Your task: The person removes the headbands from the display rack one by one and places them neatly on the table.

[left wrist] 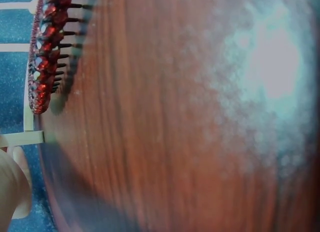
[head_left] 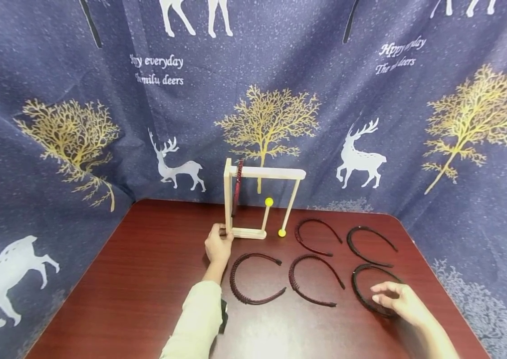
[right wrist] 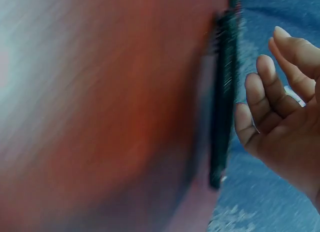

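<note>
A pale wooden rack (head_left: pixel 276 173) with yellow ball tips stands near the table's back edge. My left hand (head_left: pixel 218 244) grips the foot of its upright, thumb in front. Over the rack's top bar hangs a dark red headband (head_left: pixel 237 187). At the right, my right hand (head_left: pixel 399 301) hovers at the lower black headband (head_left: pixel 355 286) with loosely bent fingers. The right wrist view shows that hand (right wrist: pixel 285 106) with nothing in it, apart from a black headband (right wrist: pixel 225 101). A red beaded headband (left wrist: pixel 45 61) with comb teeth appears in the left wrist view.
On the table (head_left: pixel 154 269) lie more headbands: a dark red one (head_left: pixel 234 286) at front left, another (head_left: pixel 293 281) beside it, a third (head_left: pixel 298 233) behind, and a black one (head_left: pixel 350 243) at back right. A blue deer-patterned cloth (head_left: pixel 190 129) hangs behind.
</note>
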### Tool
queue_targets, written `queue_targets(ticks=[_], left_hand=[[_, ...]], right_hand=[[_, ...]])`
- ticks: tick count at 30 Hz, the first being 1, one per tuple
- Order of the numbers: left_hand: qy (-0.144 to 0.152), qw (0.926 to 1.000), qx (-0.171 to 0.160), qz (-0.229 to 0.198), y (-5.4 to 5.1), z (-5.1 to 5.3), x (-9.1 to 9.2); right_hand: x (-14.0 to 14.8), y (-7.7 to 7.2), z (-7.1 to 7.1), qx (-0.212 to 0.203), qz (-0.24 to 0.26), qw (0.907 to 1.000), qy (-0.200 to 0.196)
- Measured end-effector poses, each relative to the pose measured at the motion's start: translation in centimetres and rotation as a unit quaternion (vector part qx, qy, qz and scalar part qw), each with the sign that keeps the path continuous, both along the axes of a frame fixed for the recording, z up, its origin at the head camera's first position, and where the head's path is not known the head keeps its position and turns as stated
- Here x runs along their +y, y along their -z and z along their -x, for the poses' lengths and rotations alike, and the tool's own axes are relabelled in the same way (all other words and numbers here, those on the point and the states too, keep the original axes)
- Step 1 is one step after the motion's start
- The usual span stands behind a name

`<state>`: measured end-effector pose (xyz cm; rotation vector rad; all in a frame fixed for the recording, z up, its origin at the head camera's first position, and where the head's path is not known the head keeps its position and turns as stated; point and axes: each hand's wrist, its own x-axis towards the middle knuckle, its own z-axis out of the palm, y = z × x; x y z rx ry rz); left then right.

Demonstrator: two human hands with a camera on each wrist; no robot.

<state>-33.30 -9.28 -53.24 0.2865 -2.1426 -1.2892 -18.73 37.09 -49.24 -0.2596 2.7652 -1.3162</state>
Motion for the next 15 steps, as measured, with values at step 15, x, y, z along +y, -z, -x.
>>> queue_targets(ticks=[15], left_hand=[[0.004, 1.0000, -0.005, 0.000, -0.3, -0.1, -0.1]], right_hand=[[-6.3, -2.8, 4.5, 0.108, 0.073, 0.9907, -0.039]])
